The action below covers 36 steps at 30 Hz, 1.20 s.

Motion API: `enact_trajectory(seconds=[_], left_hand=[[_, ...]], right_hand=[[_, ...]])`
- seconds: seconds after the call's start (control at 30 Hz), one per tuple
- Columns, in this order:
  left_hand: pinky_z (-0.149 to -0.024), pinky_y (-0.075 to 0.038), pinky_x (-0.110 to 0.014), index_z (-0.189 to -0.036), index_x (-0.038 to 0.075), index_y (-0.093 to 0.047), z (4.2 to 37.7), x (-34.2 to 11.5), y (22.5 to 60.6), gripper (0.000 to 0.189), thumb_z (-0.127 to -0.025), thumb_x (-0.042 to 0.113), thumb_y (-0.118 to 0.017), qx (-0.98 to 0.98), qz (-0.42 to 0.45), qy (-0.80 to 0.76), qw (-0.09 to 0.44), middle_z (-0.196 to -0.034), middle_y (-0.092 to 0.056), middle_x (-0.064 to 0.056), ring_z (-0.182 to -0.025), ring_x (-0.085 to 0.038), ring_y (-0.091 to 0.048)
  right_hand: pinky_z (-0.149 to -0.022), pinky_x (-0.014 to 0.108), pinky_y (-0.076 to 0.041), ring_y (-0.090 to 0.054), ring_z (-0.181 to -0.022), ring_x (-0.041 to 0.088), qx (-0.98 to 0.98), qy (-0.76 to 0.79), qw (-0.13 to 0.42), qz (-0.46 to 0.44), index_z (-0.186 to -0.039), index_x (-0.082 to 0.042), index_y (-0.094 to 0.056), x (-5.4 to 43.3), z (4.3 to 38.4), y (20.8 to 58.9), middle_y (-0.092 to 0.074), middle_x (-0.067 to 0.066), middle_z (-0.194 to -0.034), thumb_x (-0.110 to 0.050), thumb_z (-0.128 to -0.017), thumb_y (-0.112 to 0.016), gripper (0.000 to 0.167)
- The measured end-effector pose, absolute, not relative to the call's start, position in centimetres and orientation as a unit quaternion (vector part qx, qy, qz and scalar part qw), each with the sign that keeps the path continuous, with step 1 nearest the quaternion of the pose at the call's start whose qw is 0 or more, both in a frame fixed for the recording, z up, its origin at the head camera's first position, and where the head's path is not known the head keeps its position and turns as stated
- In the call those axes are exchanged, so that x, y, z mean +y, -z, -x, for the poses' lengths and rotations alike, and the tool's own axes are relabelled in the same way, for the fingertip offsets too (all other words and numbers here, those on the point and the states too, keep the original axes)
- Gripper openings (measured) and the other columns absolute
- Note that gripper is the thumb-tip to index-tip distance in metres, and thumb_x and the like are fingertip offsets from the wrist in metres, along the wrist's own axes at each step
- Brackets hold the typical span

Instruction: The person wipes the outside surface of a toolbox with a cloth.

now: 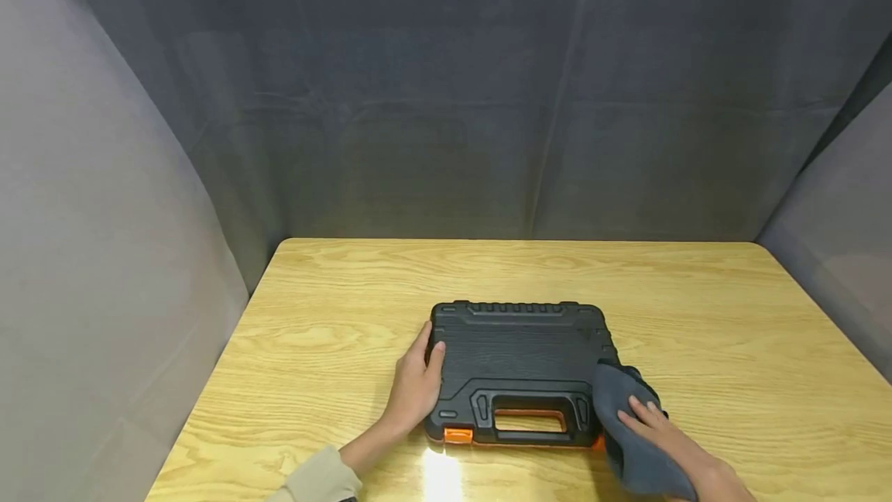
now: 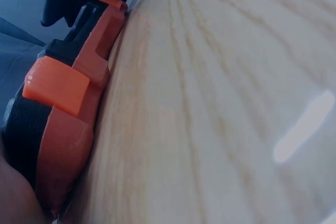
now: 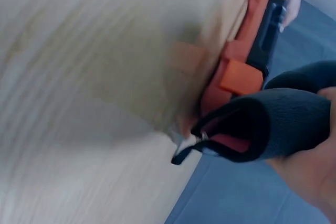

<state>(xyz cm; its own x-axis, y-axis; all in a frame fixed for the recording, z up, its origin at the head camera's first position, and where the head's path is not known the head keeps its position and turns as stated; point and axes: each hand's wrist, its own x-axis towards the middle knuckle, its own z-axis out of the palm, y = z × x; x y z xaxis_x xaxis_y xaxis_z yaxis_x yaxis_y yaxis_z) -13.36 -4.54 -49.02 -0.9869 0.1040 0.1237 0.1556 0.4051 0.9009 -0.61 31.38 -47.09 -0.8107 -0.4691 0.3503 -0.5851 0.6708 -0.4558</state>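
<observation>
A black plastic carrying case (image 1: 523,343) with orange trim lies flat on the wooden table, its handle toward me. At its left side my left hand (image 1: 416,386) holds the edge, thumb on the lid and fingers along the side. My right hand (image 1: 665,440) holds a grey-blue cloth (image 1: 613,397) against the right front corner, partly covering it. In the right wrist view the cloth (image 3: 299,121) is folded over beside an orange latch (image 3: 241,77). The left wrist view shows the other orange latch (image 2: 56,85), closed.
The wooden table (image 1: 334,293) extends around the case on all sides. A dark grey curtain (image 1: 418,99) hangs behind its far edge, with lighter cloth walls (image 1: 104,254) at left and right. A bright light reflection lies on the tabletop in front of the case.
</observation>
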Motion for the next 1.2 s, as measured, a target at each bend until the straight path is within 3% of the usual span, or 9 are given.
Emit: enact_trajectory(seconds=[0.07,0.13,0.27,0.37,0.5,0.6,0.93,1.07,1.2], left_hand=[[-0.113,-0.028,-0.050,-0.153,-0.007,-0.029,13.4,-4.6,49.1,0.054,-0.109,0.022,-0.043,-0.838,0.075,0.539,0.024,-0.155,-0.033,-0.024,-0.143,-0.035,-0.030],[-0.113,-0.029,-0.051,-0.153,-0.007,-0.029,13.3,-4.6,49.2,0.055,-0.109,0.022,-0.043,-0.838,0.074,0.540,0.024,-0.155,-0.033,-0.024,-0.143,-0.035,-0.030],[-0.112,-0.029,-0.051,-0.153,-0.008,-0.029,13.3,-4.6,49.3,0.054,-0.109,0.021,-0.043,-0.836,0.075,0.543,0.025,-0.155,-0.033,-0.025,-0.143,-0.036,-0.031],[-0.112,-0.029,-0.051,-0.153,-0.008,-0.029,13.2,-4.6,49.3,0.054,-0.109,0.021,-0.043,-0.835,0.074,0.544,0.024,-0.155,-0.033,-0.025,-0.143,-0.036,-0.031],[-0.112,-0.029,-0.051,-0.153,-0.007,-0.029,13.1,-4.7,49.3,0.054,-0.109,0.021,-0.043,-0.836,0.072,0.544,0.024,-0.155,-0.033,-0.025,-0.142,-0.036,-0.031],[-0.112,-0.030,-0.051,-0.153,-0.007,-0.029,13.1,-4.7,49.4,0.054,-0.109,0.021,-0.043,-0.835,0.072,0.545,0.023,-0.155,-0.033,-0.025,-0.142,-0.036,-0.031],[-0.112,-0.030,-0.051,-0.152,-0.008,-0.030,13.2,-4.7,49.3,0.054,-0.109,0.020,-0.043,-0.833,0.076,0.547,0.026,-0.154,-0.034,-0.025,-0.142,-0.036,-0.032],[-0.112,-0.030,-0.051,-0.152,-0.008,-0.030,13.3,-4.6,49.2,0.054,-0.109,0.021,-0.044,-0.835,0.075,0.544,0.028,-0.154,-0.034,-0.025,-0.142,-0.036,-0.032],[-0.112,-0.030,-0.051,-0.152,-0.008,-0.030,13.4,-4.6,49.1,0.054,-0.109,0.021,-0.044,-0.838,0.077,0.540,0.027,-0.154,-0.034,-0.025,-0.142,-0.035,-0.032]], right_hand=[[-0.089,0.020,-0.043,-0.020,-0.135,-0.014,-0.928,-0.284,0.092,-0.222,-0.157,-0.024,-0.034,31.9,0.6,46.6,-0.026,-0.025,-0.156,-0.016,-0.098,-0.059,0.065],[-0.081,0.015,-0.044,-0.034,-0.128,-0.012,-0.944,-0.297,0.073,-0.128,-0.154,-0.014,-0.041,32.3,0.2,45.8,-0.039,-0.012,-0.154,-0.010,-0.099,-0.057,0.058],[-0.081,0.016,-0.046,-0.051,-0.127,0.031,-0.940,-0.341,0.012,0.009,-0.151,0.006,-0.037,33.1,0.2,44.0,-0.047,0.028,-0.144,-0.022,-0.109,-0.044,0.051],[-0.081,0.011,-0.041,-0.042,-0.124,0.055,-0.933,-0.358,0.008,0.034,-0.150,0.012,-0.033,34.1,0.7,43.3,-0.039,0.040,-0.143,-0.024,-0.110,-0.040,0.054],[-0.099,0.039,-0.045,-0.038,-0.125,0.060,-0.929,-0.369,0.014,0.037,-0.152,0.010,-0.027,35.3,1.8,42.6,-0.034,0.043,-0.144,-0.025,-0.110,-0.037,0.056],[-0.089,0.072,-0.037,-0.032,-0.123,0.068,-0.924,-0.378,-0.006,0.059,-0.155,0.008,-0.018,36.3,2.6,41.8,-0.027,0.046,-0.145,-0.031,-0.111,-0.032,0.061],[-0.079,0.074,-0.038,-0.041,-0.110,0.070,-0.961,-0.270,0.059,0.035,-0.149,0.011,-0.032,40.6,4.5,41.5,-0.041,0.047,-0.132,-0.022,-0.110,-0.034,0.051],[-0.079,0.073,-0.038,-0.041,-0.110,0.069,-0.969,-0.238,0.064,-0.002,-0.155,0.004,-0.026,42.1,4.8,43.0,-0.038,0.045,-0.137,-0.013,-0.109,-0.038,0.051],[-0.065,0.048,-0.051,-0.064,-0.085,0.043,-0.973,-0.221,0.041,-0.054,-0.159,-0.004,-0.022,42.8,4.2,44.7,-0.032,0.043,-0.144,0.011,-0.095,-0.053,0.072]])
